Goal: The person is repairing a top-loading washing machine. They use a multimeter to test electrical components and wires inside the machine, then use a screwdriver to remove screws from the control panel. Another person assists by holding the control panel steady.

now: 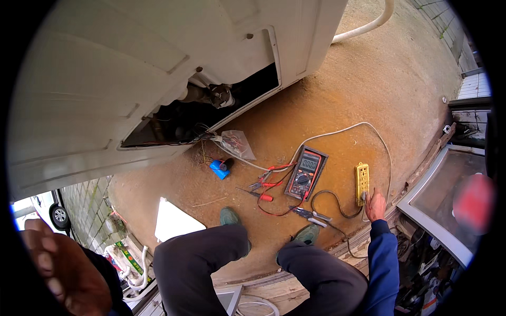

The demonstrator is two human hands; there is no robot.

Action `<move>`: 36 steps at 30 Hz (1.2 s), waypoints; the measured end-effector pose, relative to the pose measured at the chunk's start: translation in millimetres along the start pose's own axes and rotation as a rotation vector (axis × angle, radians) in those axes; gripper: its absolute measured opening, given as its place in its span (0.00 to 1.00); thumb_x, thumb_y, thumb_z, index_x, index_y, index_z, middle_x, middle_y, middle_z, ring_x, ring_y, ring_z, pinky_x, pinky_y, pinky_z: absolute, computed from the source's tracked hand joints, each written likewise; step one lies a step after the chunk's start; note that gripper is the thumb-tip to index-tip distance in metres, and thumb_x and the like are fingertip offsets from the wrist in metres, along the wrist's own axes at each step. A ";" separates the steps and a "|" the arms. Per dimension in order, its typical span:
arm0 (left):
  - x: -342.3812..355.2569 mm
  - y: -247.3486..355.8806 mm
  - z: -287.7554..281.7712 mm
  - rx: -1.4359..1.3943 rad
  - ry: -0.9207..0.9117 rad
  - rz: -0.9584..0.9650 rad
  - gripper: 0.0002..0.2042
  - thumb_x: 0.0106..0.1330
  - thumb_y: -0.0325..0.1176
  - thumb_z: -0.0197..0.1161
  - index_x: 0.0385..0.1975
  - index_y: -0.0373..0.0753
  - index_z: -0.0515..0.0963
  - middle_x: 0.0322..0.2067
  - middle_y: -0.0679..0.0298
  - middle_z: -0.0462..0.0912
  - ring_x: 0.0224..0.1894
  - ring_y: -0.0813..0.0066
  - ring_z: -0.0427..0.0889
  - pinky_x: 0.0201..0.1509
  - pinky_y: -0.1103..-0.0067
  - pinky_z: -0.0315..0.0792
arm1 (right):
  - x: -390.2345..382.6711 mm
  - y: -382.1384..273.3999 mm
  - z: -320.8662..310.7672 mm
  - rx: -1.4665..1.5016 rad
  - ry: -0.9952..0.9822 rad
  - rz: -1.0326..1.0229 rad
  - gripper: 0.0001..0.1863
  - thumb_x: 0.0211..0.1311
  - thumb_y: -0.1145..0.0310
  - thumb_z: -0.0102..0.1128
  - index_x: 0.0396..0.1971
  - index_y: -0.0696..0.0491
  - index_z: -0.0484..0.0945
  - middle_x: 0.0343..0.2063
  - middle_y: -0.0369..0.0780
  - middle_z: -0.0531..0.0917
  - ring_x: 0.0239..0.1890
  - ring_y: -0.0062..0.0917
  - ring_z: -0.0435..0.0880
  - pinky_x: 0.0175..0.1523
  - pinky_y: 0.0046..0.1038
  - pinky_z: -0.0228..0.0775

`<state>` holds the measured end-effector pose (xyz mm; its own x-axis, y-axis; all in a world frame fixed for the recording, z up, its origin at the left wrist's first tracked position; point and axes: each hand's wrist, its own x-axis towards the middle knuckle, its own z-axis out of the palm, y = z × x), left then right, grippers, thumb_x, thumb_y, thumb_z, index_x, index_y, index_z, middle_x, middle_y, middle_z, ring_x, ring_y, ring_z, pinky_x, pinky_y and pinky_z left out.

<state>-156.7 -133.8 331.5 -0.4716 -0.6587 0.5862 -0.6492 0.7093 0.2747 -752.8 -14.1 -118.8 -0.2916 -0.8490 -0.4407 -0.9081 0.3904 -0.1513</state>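
My right hand (376, 205) reaches down to the near end of a yellow power strip (362, 178). Its fingers close on a plug (363, 196) at that end, partly covered by the hand. Large and near the camera at the lower left, my left hand (68, 274) is raised with its fingers curled; whatever they may hold is hidden. Left of the strip lies a multimeter (305, 174) with a lit display and red and black test leads (267, 198). Pliers (311, 215) rest between it and my shoe.
A large white appliance casing (132, 79) with an open bay stands at upper left. Wires hang from it beside a plastic bag (237, 144) and a blue cylindrical part (219, 169). A white panel (176, 221) lies left; a glass-topped frame (448, 189) stands right. Cables cross the floor.
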 end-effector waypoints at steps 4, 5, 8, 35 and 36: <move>-72.7 27.0 108.5 0.006 -0.256 -0.167 0.08 0.67 0.36 0.67 0.35 0.43 0.76 0.33 0.62 0.77 0.30 0.68 0.79 0.30 0.74 0.73 | -1.1 28.5 56.2 0.037 0.035 -0.065 0.16 0.71 0.64 0.61 0.45 0.63 0.73 0.40 0.62 0.81 0.43 0.62 0.81 0.48 0.56 0.72; -85.0 27.4 119.3 -0.042 -0.352 -0.162 0.08 0.61 0.35 0.73 0.31 0.43 0.79 0.32 0.65 0.81 0.30 0.70 0.83 0.30 0.75 0.76 | 0.0 33.0 62.3 0.036 0.026 -0.083 0.15 0.71 0.65 0.61 0.44 0.63 0.74 0.39 0.61 0.81 0.43 0.62 0.81 0.47 0.56 0.73; -122.6 15.3 150.2 -0.163 -0.519 -0.126 0.11 0.57 0.33 0.75 0.38 0.40 0.83 0.36 0.65 0.83 0.33 0.71 0.83 0.32 0.76 0.78 | 7.1 43.8 66.4 -0.006 0.082 -0.104 0.15 0.69 0.64 0.62 0.35 0.64 0.78 0.35 0.61 0.82 0.41 0.61 0.82 0.46 0.54 0.73; -173.0 29.0 132.4 0.037 -0.632 -0.181 0.15 0.52 0.33 0.66 0.41 0.38 0.82 0.40 0.62 0.83 0.42 0.69 0.84 0.43 0.77 0.79 | 25.8 103.4 137.5 0.083 0.426 0.295 0.34 0.72 0.46 0.62 0.25 0.69 0.74 0.27 0.66 0.79 0.35 0.66 0.79 0.41 0.57 0.67; -172.8 28.3 131.7 0.036 -0.647 -0.177 0.14 0.54 0.33 0.67 0.41 0.38 0.82 0.41 0.62 0.85 0.41 0.68 0.86 0.42 0.77 0.80 | 26.6 103.5 136.6 0.052 0.409 0.300 0.34 0.71 0.46 0.62 0.25 0.69 0.74 0.28 0.67 0.79 0.36 0.66 0.80 0.42 0.57 0.67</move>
<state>-172.2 -32.9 137.6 -0.6118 -0.7898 -0.0437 -0.7638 0.5754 0.2925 -813.5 52.3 -267.0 -0.6401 -0.7629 -0.0906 -0.7535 0.6464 -0.1197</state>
